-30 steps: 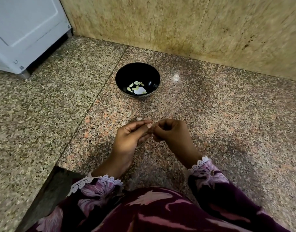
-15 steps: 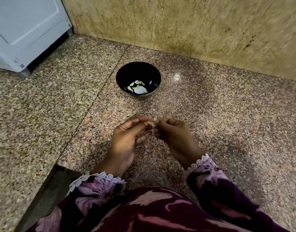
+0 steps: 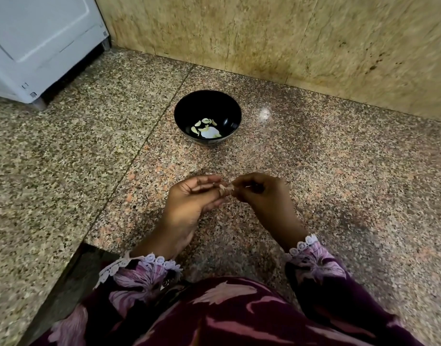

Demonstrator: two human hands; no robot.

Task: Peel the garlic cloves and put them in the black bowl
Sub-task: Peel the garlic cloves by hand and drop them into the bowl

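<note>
A: Head view, looking down: what do the hands have?

B: Both meet over the speckled granite counter (image 3: 339,171). The left hand (image 3: 194,196) has its fingers curled inward, thumb and fingertips pinching a small garlic clove (image 3: 225,189) with pale, papery skin flaking off it. The right hand (image 3: 262,193) comes in from the other side, its fingers bent tight and pinching the same clove at its right end.

A: So neither hand is loose?

B: No. Both are clamped on the clove, fingertip to fingertip, held just above the counter. How much skin is left on it is too small to tell.

A: And the black bowl?

B: The black bowl (image 3: 187,113) stands upright on the counter, beyond the hands and well apart from them, near the back wall (image 3: 289,33). In its bottom lie several peeled garlic cloves (image 3: 202,124), pale and yellowish, beside a bright white patch that may be glare or a scrap of skin; I cannot tell which.

A: Anything else around?

B: A white appliance (image 3: 39,41) sits at the far left corner of the counter. A seam in the stone runs from the wall down towards the left forearm. The sleeves (image 3: 139,275) are dark purple with a floral print and white lace cuffs.
</note>
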